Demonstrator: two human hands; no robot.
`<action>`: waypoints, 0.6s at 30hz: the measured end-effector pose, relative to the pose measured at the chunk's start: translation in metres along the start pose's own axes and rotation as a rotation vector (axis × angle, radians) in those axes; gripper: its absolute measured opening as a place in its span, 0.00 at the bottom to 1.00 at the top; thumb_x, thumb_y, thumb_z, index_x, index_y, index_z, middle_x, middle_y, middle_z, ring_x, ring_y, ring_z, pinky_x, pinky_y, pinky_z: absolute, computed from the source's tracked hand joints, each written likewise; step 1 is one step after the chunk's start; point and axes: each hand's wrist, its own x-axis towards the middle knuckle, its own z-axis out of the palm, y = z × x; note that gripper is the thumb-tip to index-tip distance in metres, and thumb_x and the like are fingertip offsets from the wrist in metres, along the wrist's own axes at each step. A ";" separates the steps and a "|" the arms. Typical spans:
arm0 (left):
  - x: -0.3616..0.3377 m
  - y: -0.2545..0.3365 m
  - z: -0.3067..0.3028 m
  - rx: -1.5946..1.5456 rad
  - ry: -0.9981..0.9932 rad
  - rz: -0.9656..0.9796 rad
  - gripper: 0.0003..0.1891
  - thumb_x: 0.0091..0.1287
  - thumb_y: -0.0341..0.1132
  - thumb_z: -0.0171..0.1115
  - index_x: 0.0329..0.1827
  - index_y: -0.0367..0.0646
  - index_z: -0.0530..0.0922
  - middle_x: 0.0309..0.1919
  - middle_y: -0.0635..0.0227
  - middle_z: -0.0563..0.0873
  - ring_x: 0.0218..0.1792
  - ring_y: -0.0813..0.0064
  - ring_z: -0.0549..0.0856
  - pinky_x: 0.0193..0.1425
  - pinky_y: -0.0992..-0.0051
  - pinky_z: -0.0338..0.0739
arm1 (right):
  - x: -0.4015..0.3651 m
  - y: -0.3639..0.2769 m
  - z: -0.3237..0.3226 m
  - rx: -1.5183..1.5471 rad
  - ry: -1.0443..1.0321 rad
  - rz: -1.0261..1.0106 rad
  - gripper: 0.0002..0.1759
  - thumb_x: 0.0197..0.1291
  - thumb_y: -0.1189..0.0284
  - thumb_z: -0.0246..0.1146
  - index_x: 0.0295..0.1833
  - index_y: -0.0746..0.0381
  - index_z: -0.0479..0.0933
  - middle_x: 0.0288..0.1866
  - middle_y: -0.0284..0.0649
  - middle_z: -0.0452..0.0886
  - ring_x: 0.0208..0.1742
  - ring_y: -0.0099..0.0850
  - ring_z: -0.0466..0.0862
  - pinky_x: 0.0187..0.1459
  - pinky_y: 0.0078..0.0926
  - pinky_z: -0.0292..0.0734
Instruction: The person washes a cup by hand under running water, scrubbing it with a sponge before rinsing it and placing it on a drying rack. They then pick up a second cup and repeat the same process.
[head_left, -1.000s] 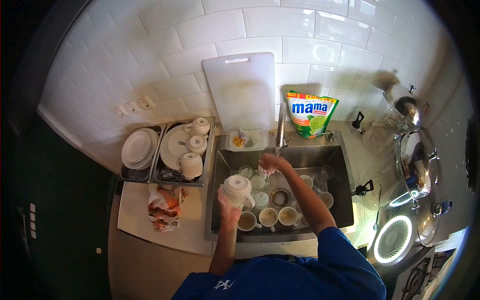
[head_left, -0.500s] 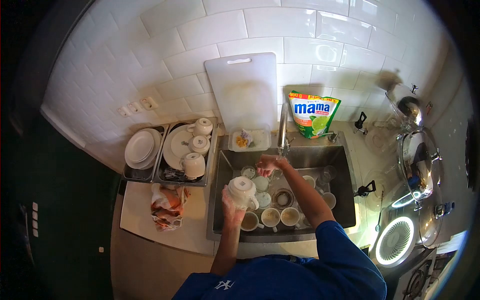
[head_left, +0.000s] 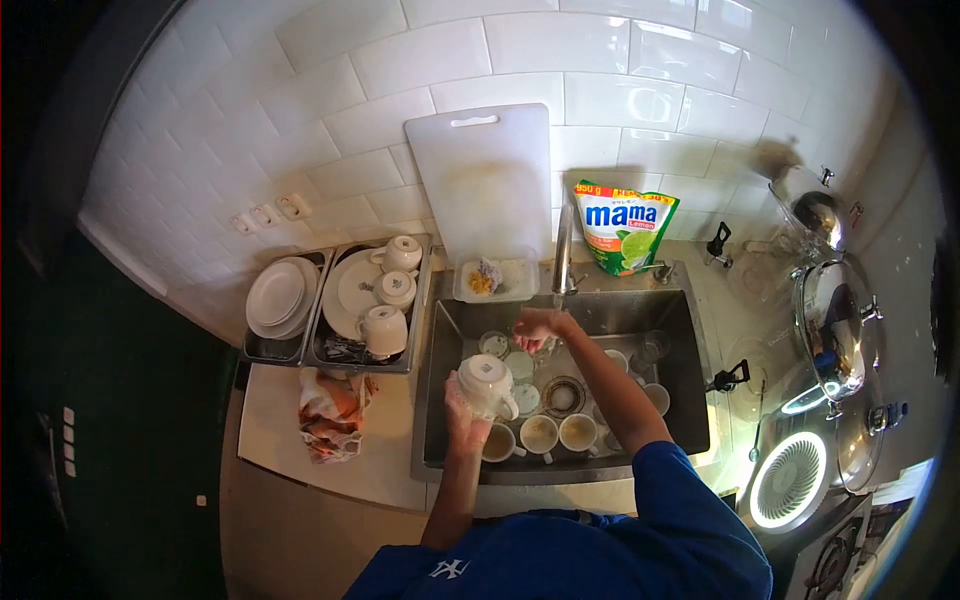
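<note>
- The rectangular metal sink (head_left: 690, 400) is toned in grey.
- Over the sink, the white rounded ceramic cup (head_left: 484, 372) is marked with small dark print on its base.
- Behind the sink, glossy white wall tiles (head_left: 555, 45) are laid in a brick pattern.
- Behind the sink, the green plastic pouch (head_left: 622, 228) is lettered in blue and printed with a green lime.
- Left of the sink, the crumpled cloth (head_left: 334, 420) is patterned in orange-red and white.
- In front of the sink, the blue shirt (head_left: 570, 550) is marked with a white emblem.
</note>
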 end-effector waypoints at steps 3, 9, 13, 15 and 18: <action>-0.003 0.003 0.007 -0.005 -0.009 -0.020 0.21 0.68 0.50 0.38 0.50 0.44 0.71 0.46 0.65 0.77 0.49 0.66 0.76 0.53 0.63 0.71 | 0.004 0.006 0.000 0.047 0.006 -0.017 0.17 0.60 0.69 0.44 0.41 0.67 0.76 0.33 0.46 0.81 0.29 0.33 0.83 0.32 0.29 0.80; -0.002 0.002 0.000 0.006 -0.076 -0.022 0.22 0.66 0.51 0.42 0.54 0.45 0.68 0.51 0.65 0.75 0.52 0.65 0.74 0.57 0.60 0.68 | 0.002 0.003 0.000 0.012 -0.006 -0.006 0.17 0.61 0.69 0.44 0.40 0.67 0.76 0.32 0.45 0.81 0.29 0.31 0.83 0.31 0.27 0.80; -0.010 0.004 0.014 -0.006 -0.030 -0.030 0.21 0.67 0.51 0.39 0.50 0.45 0.71 0.46 0.66 0.78 0.49 0.67 0.77 0.53 0.62 0.71 | 0.001 0.003 0.001 -0.040 0.010 0.014 0.16 0.60 0.69 0.44 0.39 0.66 0.76 0.32 0.44 0.81 0.29 0.31 0.83 0.31 0.28 0.80; -0.008 0.002 0.011 -0.006 -0.021 -0.028 0.21 0.67 0.51 0.40 0.50 0.45 0.71 0.47 0.66 0.78 0.49 0.67 0.76 0.53 0.62 0.71 | 0.000 0.005 0.002 -0.109 0.041 0.033 0.17 0.60 0.68 0.45 0.39 0.67 0.76 0.32 0.46 0.81 0.30 0.36 0.83 0.32 0.31 0.79; -0.002 0.000 0.005 -0.021 -0.003 -0.035 0.21 0.67 0.51 0.40 0.50 0.45 0.71 0.47 0.65 0.78 0.50 0.66 0.76 0.54 0.61 0.71 | -0.033 -0.004 0.009 -0.522 0.244 -0.034 0.18 0.61 0.64 0.46 0.39 0.67 0.76 0.34 0.51 0.80 0.33 0.44 0.81 0.36 0.37 0.77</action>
